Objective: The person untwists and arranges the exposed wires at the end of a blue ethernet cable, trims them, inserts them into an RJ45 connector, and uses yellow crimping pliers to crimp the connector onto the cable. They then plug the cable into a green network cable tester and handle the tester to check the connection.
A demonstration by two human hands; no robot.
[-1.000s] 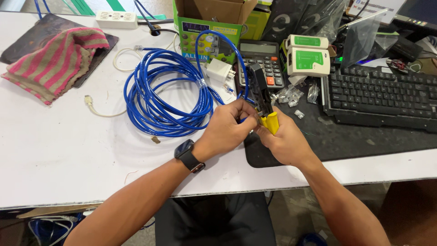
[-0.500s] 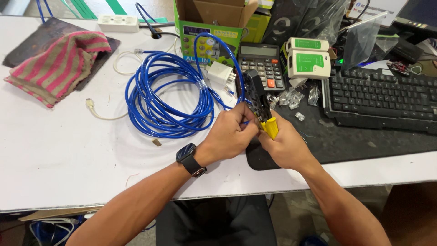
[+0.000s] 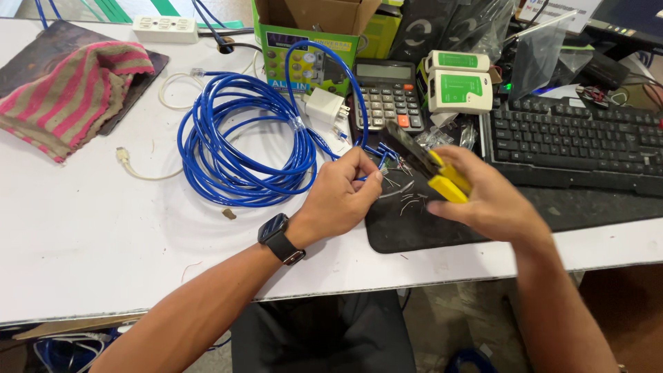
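The left hand [image 3: 342,197] is pinching the free end of the blue network cable [image 3: 238,148] between thumb and fingers, holding it just above the near-left edge of the black desk mat [image 3: 414,228]. From that pinch the cable is running up and leftward, looping over toward the cardboard box [image 3: 311,27] and joining the coil lying on the white table [image 3: 83,228]. The right hand [image 3: 487,197] is closing around the yellow handles of a crimping tool [image 3: 425,162], fingers wrapped firmly; whether the handles are squeezed fully together cannot be told. The tool's long axis is lying diagonally, its dark head pointing up and left toward the cable end, the handles trailing down and right into the palm. The head is sitting just beside the pinched end, apart from it, so the cable end lies to the left of the tool. Short wire trimmings are lying on the mat between the hands. A calculator [image 3: 387,97], a keyboard [image 3: 573,141] and a striped cloth [image 3: 69,97] are standing clear.
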